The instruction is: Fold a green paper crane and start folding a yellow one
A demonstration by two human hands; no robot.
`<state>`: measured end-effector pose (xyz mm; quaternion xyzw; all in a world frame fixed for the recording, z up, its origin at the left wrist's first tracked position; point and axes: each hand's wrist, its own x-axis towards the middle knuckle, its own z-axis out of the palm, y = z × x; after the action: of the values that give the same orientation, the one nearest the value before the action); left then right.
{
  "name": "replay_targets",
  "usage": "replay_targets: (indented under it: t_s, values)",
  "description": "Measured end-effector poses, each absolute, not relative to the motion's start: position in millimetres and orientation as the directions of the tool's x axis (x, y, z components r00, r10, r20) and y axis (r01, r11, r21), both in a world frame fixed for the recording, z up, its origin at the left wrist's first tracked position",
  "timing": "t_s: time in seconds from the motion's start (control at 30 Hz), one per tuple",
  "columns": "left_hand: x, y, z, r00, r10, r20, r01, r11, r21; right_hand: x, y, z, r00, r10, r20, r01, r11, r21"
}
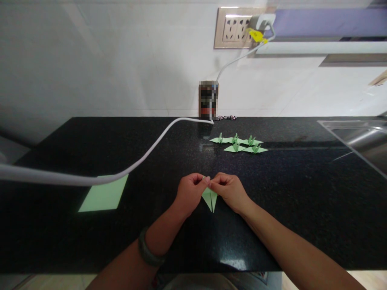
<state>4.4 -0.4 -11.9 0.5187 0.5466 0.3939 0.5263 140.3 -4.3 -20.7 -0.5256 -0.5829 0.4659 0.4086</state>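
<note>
Both hands meet over a folded green paper point(210, 199) near the middle of the black countertop. My left hand point(191, 191) pinches its upper part between thumb and fingers, and a bangle circles that wrist. Close against it, my right hand point(230, 191) grips the same paper from the other side. Two narrow points of the paper hang toward me with a slit between them; its top is hidden by my fingers. Farther back, several folded green paper cranes point(236, 148) lie in two rows. To the left lies a flat green sheet of paper point(105, 197).
A white cable point(151, 151) arches across the left side, above the green sheet. Against the wall stands a blurred-out phone-like object point(208, 100) with a beaded strap point(226, 118). A metal sink point(369, 141) is at right. The wall socket point(234, 29) holds a charger point(263, 21).
</note>
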Motion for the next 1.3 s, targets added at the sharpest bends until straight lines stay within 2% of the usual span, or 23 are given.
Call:
replay_targets:
  t_s: [0.3,0.7,1.03,1.3]
  values:
    - [6.0,-2.5,-16.1,0.086,0.986,-0.140,0.146,0.126,0.981,139.4,-3.7,-22.1,-0.105,0.994,0.025,0.273,0.053,-0.960]
    - [8.0,-3.3,-20.9,0.091,0.990,-0.106,0.195,0.086,0.977,140.1,-2.9,-23.1,-0.100,0.995,-0.003,0.279,0.025,-0.960]
    - [8.5,-3.4,-20.5,0.017,0.992,-0.124,0.109,0.122,0.987,139.1,-3.7,-19.2,-0.128,0.991,0.038,0.312,0.076,-0.947]
    - [5.7,1.2,-13.7,0.061,0.978,-0.198,-0.078,0.202,0.976,138.8,-3.9,-16.6,-0.142,0.988,-0.052,0.246,-0.015,-0.969]
